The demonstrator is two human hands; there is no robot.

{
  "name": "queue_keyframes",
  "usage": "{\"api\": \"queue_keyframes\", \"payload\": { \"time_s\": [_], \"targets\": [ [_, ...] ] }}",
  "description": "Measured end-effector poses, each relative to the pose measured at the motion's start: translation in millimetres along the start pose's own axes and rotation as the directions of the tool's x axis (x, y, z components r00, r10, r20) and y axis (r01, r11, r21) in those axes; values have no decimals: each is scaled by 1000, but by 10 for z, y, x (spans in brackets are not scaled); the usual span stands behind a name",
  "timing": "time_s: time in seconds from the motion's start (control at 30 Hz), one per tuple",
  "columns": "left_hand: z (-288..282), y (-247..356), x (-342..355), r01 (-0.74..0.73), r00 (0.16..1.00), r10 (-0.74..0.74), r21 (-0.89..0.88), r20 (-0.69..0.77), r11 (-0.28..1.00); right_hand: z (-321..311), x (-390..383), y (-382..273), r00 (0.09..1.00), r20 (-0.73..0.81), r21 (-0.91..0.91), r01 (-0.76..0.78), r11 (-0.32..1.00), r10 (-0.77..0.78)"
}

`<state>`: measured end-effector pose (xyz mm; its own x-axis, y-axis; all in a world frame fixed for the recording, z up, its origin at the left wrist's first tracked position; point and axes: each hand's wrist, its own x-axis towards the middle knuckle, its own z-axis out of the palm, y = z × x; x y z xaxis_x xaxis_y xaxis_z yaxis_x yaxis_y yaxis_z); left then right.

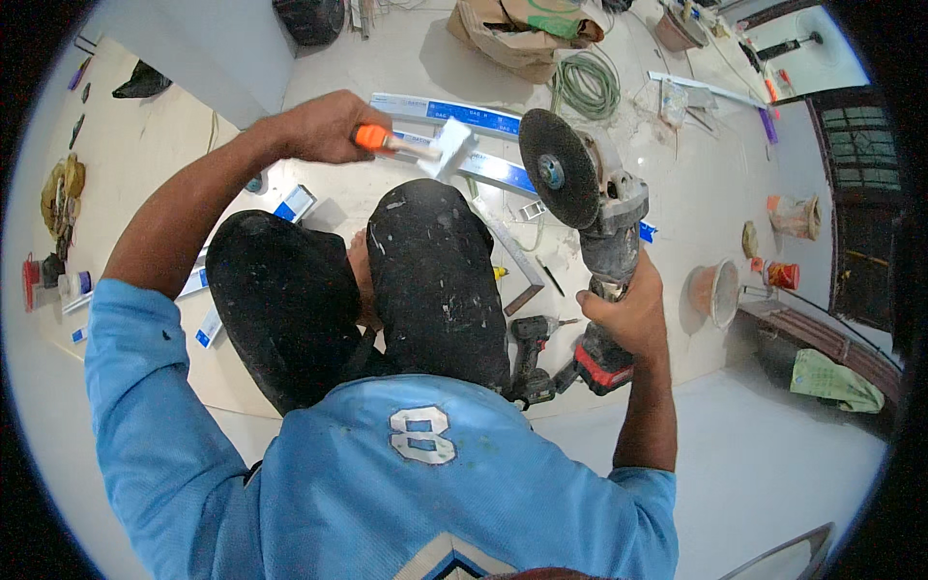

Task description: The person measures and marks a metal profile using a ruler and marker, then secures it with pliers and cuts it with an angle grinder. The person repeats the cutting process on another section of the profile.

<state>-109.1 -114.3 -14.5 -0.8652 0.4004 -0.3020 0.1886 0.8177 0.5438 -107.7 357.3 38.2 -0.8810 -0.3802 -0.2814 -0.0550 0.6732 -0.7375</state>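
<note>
My left hand (338, 128) is closed round an orange-handled tool (452, 148) with a thin shaft and a wide pale head. The head is blurred, so its exact kind cannot be told. It is raised over the floor, just beyond my right knee. On the right, my right hand (633, 307) grips a cordless angle grinder (611, 217) by its body, with the dark round disc (561, 169) tilted upward and a red-and-black battery (601, 362) at the bottom. Whether the disc turns cannot be told. Below the grinder, a cordless drill (532, 343) lies beside my right leg.
Blue-and-white wrapped metal profiles (493, 118) lie ahead on the pale tiled floor. An angled metal bar (512, 256) is near my right knee. Farther off are a coiled green hose (587, 84), a brown paper sack (517, 43) and a bucket (715, 292). A wall corner (227, 58) stands at far left.
</note>
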Motion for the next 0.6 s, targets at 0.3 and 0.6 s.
{"api": "queue_keyframes", "payload": {
  "time_s": [0.3, 0.6],
  "targets": [
    [170, 276, -25, -45, 997, 48, -54, 68, 998, -372, 3, -29, 991, 113, -228, 99, 969, -74],
    [180, 443, -133, -16, 1000, 16, 58, -8, 998, -358, 89, -164, 983, 168, -268, 118, 956, -74]
  ]
}}
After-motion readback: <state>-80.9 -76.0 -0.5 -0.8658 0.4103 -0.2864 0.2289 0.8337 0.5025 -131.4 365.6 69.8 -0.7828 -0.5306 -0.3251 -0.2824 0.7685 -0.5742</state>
